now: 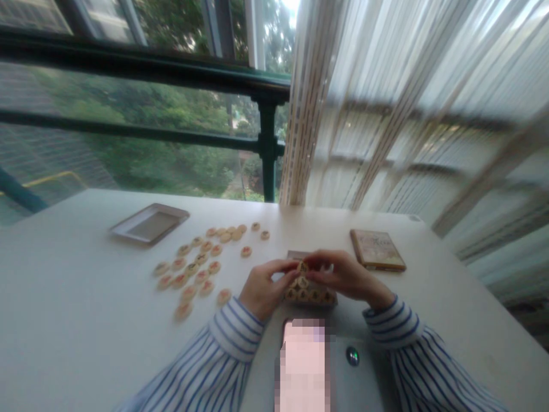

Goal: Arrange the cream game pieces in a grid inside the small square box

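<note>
Left hand (261,289) and right hand (348,277) pinch one wooden piece (302,267) in closed fingers (286,266) directly above the box (295,253); loose pieces (201,268) lie left on the table (86,320), nearer the left hand.

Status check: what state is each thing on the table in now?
left hand: pinching the held disc.
right hand: pinching the same disc.
held disc: raised over the small box.
small box: open, discs in rows inside.
loose discs: scattered flat on the table.
tray: flat, open side up.
brown box: flat, apart from the rest.
</note>
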Demonstrator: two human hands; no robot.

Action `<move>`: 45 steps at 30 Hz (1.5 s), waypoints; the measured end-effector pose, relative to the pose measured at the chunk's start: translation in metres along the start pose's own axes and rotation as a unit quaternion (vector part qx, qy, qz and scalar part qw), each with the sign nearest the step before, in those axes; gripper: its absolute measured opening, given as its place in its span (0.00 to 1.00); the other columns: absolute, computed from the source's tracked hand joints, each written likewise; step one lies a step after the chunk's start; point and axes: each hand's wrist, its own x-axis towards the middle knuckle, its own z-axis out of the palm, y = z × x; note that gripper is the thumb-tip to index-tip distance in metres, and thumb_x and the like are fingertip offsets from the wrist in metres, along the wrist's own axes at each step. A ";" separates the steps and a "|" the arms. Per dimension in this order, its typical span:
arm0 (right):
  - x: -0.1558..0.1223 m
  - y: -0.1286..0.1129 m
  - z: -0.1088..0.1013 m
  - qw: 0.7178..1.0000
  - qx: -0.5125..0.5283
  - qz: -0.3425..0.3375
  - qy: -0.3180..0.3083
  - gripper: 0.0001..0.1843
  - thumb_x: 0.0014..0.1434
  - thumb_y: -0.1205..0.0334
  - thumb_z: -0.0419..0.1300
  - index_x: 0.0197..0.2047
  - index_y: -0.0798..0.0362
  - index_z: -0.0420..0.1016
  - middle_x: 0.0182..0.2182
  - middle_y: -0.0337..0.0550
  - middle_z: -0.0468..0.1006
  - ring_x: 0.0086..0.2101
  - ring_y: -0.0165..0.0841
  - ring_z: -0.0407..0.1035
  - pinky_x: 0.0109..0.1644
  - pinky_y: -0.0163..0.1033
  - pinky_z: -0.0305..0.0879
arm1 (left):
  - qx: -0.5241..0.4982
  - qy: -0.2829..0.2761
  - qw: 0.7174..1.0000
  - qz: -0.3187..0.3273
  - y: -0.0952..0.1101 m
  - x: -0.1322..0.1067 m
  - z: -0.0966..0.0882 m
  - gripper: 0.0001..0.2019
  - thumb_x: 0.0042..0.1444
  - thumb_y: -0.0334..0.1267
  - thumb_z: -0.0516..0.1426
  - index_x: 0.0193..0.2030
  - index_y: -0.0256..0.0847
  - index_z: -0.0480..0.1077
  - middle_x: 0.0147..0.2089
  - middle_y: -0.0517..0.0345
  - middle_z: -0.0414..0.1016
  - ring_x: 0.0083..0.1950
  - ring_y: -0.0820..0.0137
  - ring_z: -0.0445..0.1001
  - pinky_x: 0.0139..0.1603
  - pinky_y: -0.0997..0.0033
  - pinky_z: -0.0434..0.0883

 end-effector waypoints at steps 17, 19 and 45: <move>-0.003 -0.003 0.000 0.989 -0.144 -0.033 -0.007 0.09 0.54 0.62 0.56 0.38 0.53 0.72 0.29 0.40 0.76 0.29 0.28 0.67 0.34 0.32 0.61 | 0.025 -0.020 0.999 0.024 -0.001 -0.002 0.003 0.10 0.55 0.38 0.54 0.42 0.42 0.73 0.41 0.57 0.78 0.43 0.69 0.75 0.46 0.68 0.71; -0.003 -0.003 -0.001 0.987 -0.160 -0.031 -0.013 0.08 0.54 0.62 0.56 0.38 0.53 0.72 0.29 0.40 0.76 0.29 0.28 0.67 0.34 0.32 0.60 | 0.042 -0.007 0.999 0.027 0.000 -0.002 0.003 0.10 0.55 0.38 0.54 0.41 0.41 0.73 0.41 0.56 0.77 0.43 0.69 0.74 0.46 0.68 0.71; -0.005 0.016 -0.007 0.942 -0.315 0.036 -0.112 0.12 0.55 0.55 0.54 0.35 0.50 0.76 0.30 0.41 0.77 0.30 0.30 0.68 0.33 0.33 0.55 | 0.185 0.077 0.979 -0.045 -0.015 0.002 -0.001 0.13 0.54 0.41 0.51 0.41 0.38 0.71 0.38 0.55 0.76 0.33 0.71 0.74 0.37 0.71 0.71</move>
